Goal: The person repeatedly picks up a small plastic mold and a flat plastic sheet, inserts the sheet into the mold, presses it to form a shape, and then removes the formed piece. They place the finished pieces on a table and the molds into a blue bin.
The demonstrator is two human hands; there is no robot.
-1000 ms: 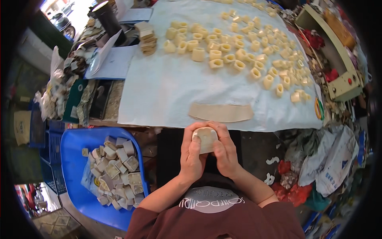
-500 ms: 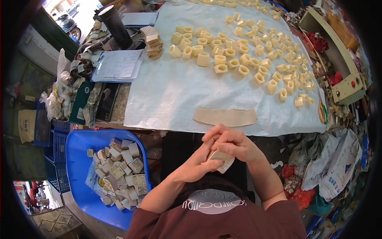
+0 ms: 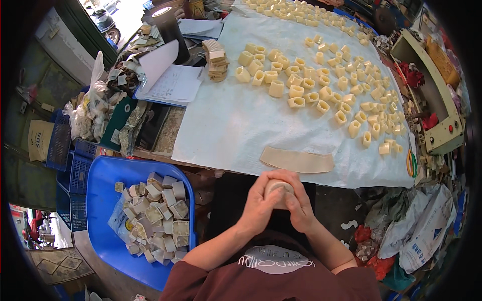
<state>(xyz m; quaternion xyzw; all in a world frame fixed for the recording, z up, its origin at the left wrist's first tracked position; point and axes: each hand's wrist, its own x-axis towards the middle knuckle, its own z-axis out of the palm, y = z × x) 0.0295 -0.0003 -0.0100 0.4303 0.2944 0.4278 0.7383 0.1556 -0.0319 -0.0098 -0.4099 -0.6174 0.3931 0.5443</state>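
Both hands are closed around a beige block heel (image 3: 277,186) in front of my body, just off the table's near edge. My left hand (image 3: 257,209) wraps it from the left, with a thumb pressed on its face. My right hand (image 3: 300,204) closes over it from the right. Much of the heel is hidden by my fingers. Just beyond my hands, a curved beige strip (image 3: 297,161), like leather, lies flat on the white sheet (image 3: 221,135). Farther back stand many hollow cream heels (image 3: 275,89) in loose rows.
A blue tub (image 3: 98,200) full of beige heels stands at my left. A stack of beige strips (image 3: 217,62), a clipboard with papers (image 3: 175,83) and a dark cylinder (image 3: 169,32) are at the table's left. Bags (image 3: 419,231) are piled at right.
My hands have turned the heel more upright and now clasp it from both sides. The whole view has shifted, and a paper on the clipboard has lifted.
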